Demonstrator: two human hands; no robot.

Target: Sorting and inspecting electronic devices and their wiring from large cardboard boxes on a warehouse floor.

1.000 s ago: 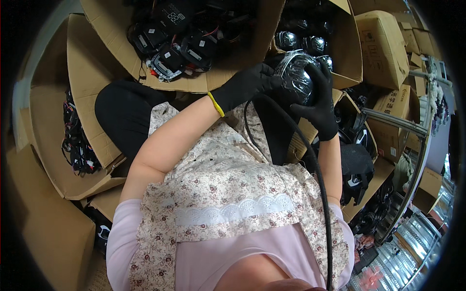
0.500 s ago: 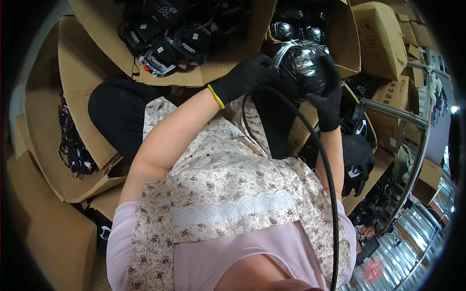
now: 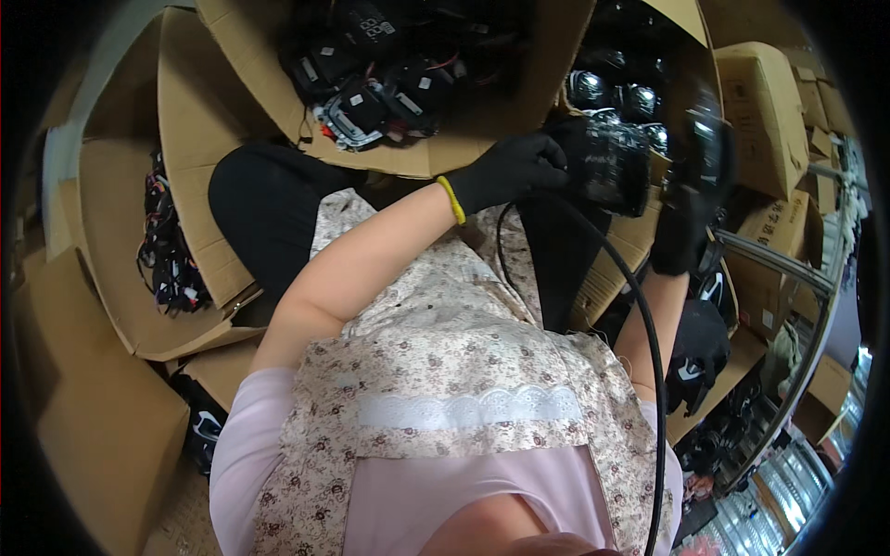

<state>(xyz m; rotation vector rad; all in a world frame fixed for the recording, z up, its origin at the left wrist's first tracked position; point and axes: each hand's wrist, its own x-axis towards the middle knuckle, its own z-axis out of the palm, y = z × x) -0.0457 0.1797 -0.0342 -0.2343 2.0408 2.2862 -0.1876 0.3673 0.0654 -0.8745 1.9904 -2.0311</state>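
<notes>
A bundle point(image 3: 607, 169) wrapped in shiny black plastic is held out over my right knee. My left hand point(image 3: 519, 171), in a black glove with a yellow band at the wrist, has its fingers curled closed at the bundle's left edge. On the other side, apart from the bundle, my right hand point(image 3: 684, 227) is also gloved in black. Blur hides its fingers, and a dark, glossy thing point(image 3: 703, 153) above it is too smeared to name. A black cable point(image 3: 640, 301) runs from below my left hand past my right forearm.
An open carton point(image 3: 394, 159) ahead holds black electronic units with wires. Beside it, another carton point(image 3: 706, 28) contains shiny black wrapped bundles point(image 3: 640, 100). A carton point(image 3: 120, 315) with wired parts stands left. At right are a closed box point(image 3: 762, 116) and a metal rack point(image 3: 774, 259).
My right hand has come away from the bundle toward the right and is blurred. The bundle has turned in my left hand. The whole view has shifted a little.
</notes>
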